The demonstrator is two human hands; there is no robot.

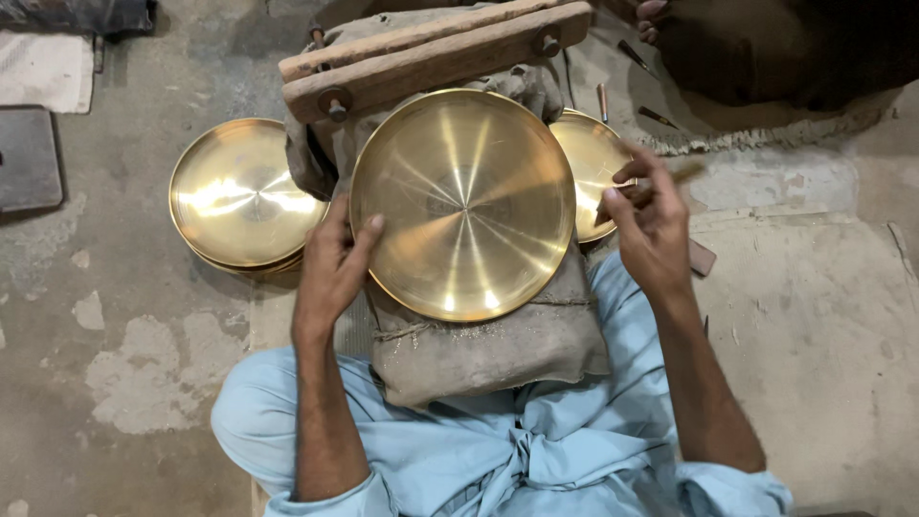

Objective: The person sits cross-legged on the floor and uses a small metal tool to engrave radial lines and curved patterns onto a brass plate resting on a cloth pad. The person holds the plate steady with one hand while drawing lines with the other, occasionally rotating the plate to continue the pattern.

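Note:
A shiny round brass plate (462, 203) leans on a cloth-wrapped block (498, 349) in front of me. My left hand (334, 266) grips the plate's left rim, thumb on its face. To the right of the plate, my right hand (649, 222) is raised and closed around a thin wooden-handled tool (682, 173). Another brass plate (592, 168) lies partly hidden behind the big plate, just under my right hand.
A stack of brass plates (241, 195) lies on the concrete floor at left. Two bolted wooden bars (436, 53) form a clamp above the plate. Small tools (637, 59) lie at the upper right beside another person's dark-clad leg (766, 48). My light blue clothing (536, 450) fills the bottom.

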